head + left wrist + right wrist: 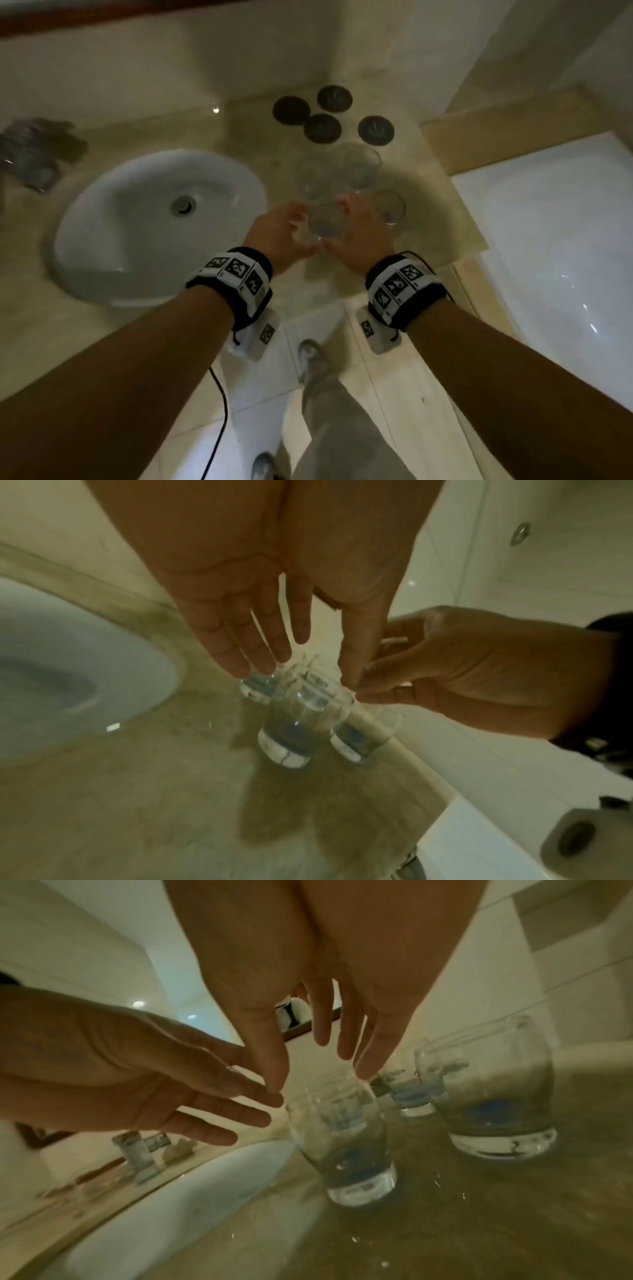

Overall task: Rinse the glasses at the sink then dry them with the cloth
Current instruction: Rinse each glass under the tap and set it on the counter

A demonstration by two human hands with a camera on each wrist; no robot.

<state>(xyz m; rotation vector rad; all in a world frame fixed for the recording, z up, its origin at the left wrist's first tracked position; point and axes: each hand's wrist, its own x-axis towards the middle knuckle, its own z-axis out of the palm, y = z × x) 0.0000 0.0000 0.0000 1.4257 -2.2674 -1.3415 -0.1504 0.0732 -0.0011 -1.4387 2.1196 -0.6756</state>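
Glasses stood in a cluster on the beige counter [442, 219], at about 3 o'clock from the white sink basin [113, 219]. Nearest glass [325, 219] sat upright on its thick base, long axis vertical, mouth pointing up; droplets on its wall in the right wrist view [342, 1137]. A second glass [388, 207] stood just beside it at 2 o'clock, also upright, mouth up. Two more upright glasses [359, 164] stood behind, toward 12 o'clock; their outlines were blurred.

My left hand [279, 233] was at 9 o'clock of the nearest glass, fingers [250, 642] straight and spread, reaching down to the rim. My right hand [359, 229] was at 3 o'clock of the same glass, fingers [346, 1031] extended and loose. Neither hand was closed round anything. Whether fingertips touched the rim, I could not tell.

Four dark round coasters [322, 128] lay at 12 o'clock beyond the glasses. A greyish cloth [37, 150] lay crumpled at 10 o'clock of the basin. A chrome tap [142, 1153] stood at the basin's back edge. A white bathtub [555, 240] lay at 3 o'clock of the counter.
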